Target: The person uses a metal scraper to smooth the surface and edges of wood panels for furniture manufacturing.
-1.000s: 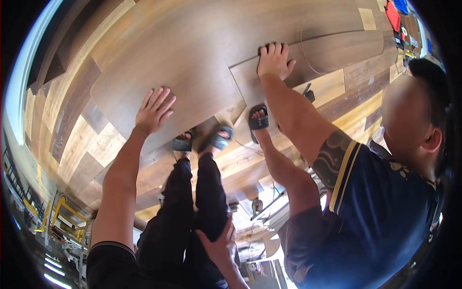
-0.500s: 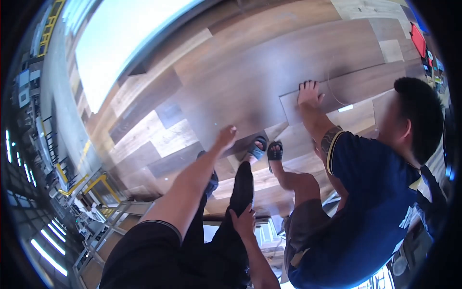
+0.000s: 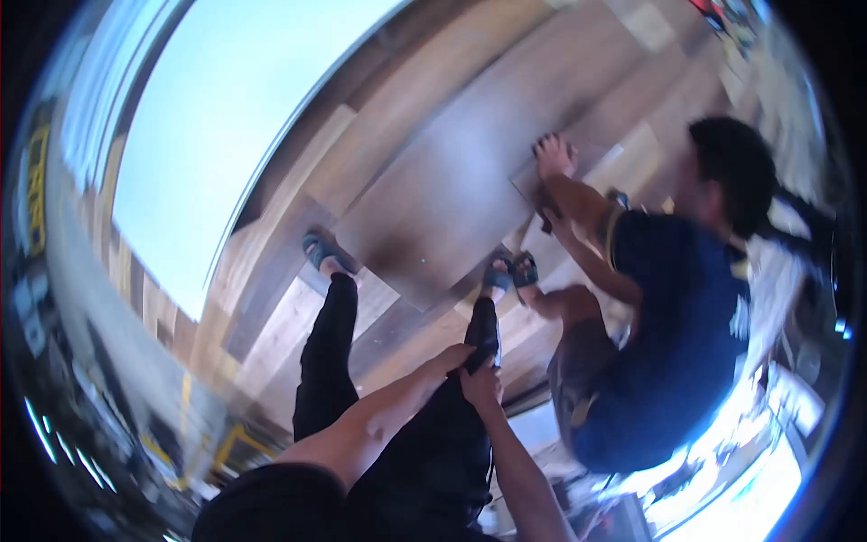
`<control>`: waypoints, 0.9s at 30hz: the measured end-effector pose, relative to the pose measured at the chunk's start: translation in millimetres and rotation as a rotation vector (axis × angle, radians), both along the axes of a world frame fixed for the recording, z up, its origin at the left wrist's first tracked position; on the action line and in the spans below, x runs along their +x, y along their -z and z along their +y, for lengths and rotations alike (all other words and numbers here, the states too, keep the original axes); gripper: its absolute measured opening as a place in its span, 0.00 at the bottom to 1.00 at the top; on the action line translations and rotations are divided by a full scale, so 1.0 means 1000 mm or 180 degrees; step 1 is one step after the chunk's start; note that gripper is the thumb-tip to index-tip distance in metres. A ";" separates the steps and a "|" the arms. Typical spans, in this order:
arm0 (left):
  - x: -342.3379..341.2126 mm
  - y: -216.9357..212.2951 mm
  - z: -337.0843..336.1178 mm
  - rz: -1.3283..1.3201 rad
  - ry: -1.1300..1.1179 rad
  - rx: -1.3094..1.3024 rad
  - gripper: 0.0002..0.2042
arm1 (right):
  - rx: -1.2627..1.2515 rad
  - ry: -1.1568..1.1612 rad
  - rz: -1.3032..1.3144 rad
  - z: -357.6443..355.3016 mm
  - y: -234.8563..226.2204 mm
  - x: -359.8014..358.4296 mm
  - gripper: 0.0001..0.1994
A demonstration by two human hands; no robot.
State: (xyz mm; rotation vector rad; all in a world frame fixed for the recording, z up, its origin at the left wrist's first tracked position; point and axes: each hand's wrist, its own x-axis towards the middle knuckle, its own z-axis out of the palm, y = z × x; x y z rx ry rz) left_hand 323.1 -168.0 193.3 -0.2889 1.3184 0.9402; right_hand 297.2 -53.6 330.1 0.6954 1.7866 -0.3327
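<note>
My left hand [image 3: 456, 358] reaches across to my right leg, by the knee of my black trousers [image 3: 411, 452]. Its fingers are blurred against the dark cloth. Right beside it, my right hand [image 3: 481, 383] is closed at the same knee. Something dark lies between the two hands, and I cannot make out whether it is cloth or a separate thing. Ahead of my feet is a large brown wood-look floor plank [image 3: 442, 181]. A co-worker crouching at the right presses a hand [image 3: 555, 155] flat near its right end, with the other hand [image 3: 553, 222] lower down.
My sandalled left foot [image 3: 318, 248] and right foot [image 3: 498, 271] stand on patchwork wood-look flooring [image 3: 289, 325]. Close to my right foot is the co-worker's sandal [image 3: 525, 268]. A bright white panel [image 3: 226, 117] fills the upper left. Yellow railing [image 3: 239, 447] shows at the lower left.
My left hand has drawn back from over the floor to my right knee, beside my right hand. My left foot now shows farther forward and left. The co-worker's second hand has come into view.
</note>
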 end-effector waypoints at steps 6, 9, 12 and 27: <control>-0.079 -0.135 -0.243 -0.1327 -0.2177 -0.0031 0.28 | 0.0555 0.0462 -0.0046 -0.086 -0.009 0.060 0.53; -0.112 -0.147 -0.432 0.0883 -0.1580 -0.1300 0.22 | 0.0007 0.1025 0.0316 -0.099 -0.022 0.070 0.53; -0.185 -0.204 -0.523 0.2649 -0.0794 -0.1891 0.20 | -0.0351 0.1244 0.1295 -0.126 -0.053 0.092 0.43; -0.263 -0.312 -0.392 0.1136 -0.0536 -0.0791 0.27 | 0.0152 0.5511 0.2161 -0.155 -0.168 0.165 0.20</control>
